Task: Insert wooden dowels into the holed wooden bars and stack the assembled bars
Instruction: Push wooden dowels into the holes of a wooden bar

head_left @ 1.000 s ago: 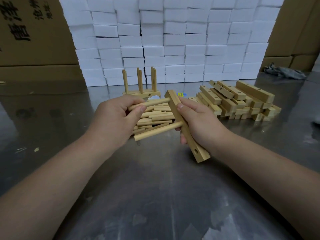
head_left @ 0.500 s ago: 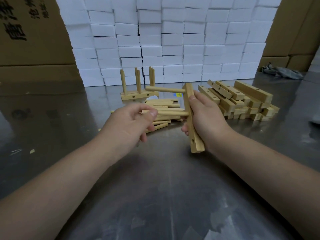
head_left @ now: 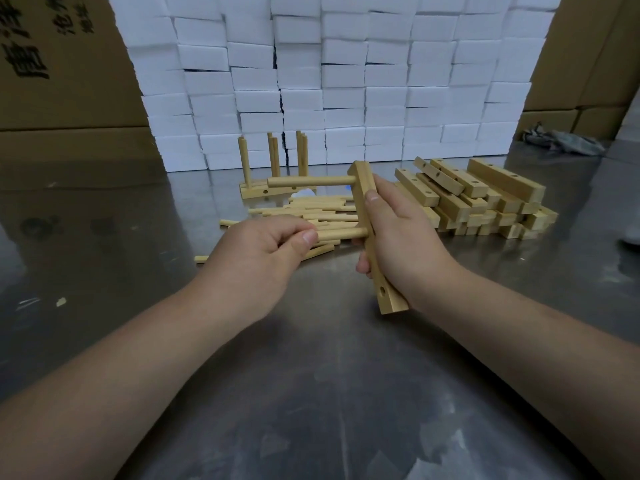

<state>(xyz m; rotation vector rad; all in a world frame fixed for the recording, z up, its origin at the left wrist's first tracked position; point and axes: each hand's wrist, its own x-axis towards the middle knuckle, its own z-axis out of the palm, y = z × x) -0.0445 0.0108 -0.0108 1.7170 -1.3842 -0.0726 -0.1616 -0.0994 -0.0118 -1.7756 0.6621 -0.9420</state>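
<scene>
Above the table (head_left: 311, 393), your left hand (head_left: 263, 247) pinches a dowel (head_left: 341, 233) lying crosswise, tip meeting the middle of the near-upright bar (head_left: 363, 178) that your right hand (head_left: 401, 237) grips.

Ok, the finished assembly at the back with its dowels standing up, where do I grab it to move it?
Grip the assembly low on its flat base, pinching the long sides at the free left end and coming in from the left. Its dowels stand upright and crowd the top, and pulling on them might work them loose. The dowel pile blocks the near side.
</scene>
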